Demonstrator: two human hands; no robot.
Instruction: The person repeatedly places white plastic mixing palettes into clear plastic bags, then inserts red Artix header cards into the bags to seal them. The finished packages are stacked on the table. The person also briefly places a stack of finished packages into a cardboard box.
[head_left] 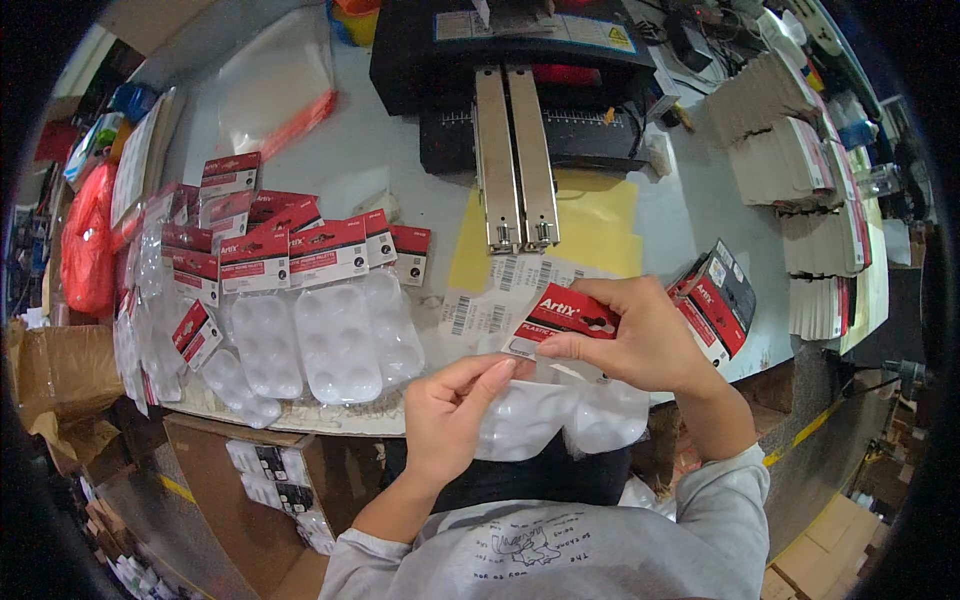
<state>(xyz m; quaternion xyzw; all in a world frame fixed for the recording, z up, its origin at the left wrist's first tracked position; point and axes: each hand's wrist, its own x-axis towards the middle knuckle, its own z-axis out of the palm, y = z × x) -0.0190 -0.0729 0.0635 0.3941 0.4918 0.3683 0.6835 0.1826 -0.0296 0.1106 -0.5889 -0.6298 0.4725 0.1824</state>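
In front of my body, both hands are at a red and white header card (555, 312). My right hand (650, 335) is closed round the card's right side, its thumb lying across the front. My left hand (450, 410) pinches at the card's lower left corner, thumb against forefinger. Below the card hangs a white plastic paint palette (515, 415) with rounded wells. Another white palette (605, 415) shows beside it, under my right hand. Whether card and palette are joined is hidden by my fingers. Just beyond the card lies a sheet of barcode stickers (490, 300).
A black machine (540, 60) with two metal rails (515, 160) stands ahead. Carded, bagged palettes (340, 340) pile up at left. Stacks of cards (790, 160) line the right side, with a pack of red cards (715, 300) nearer. Clear bags (275, 85) lie back left.
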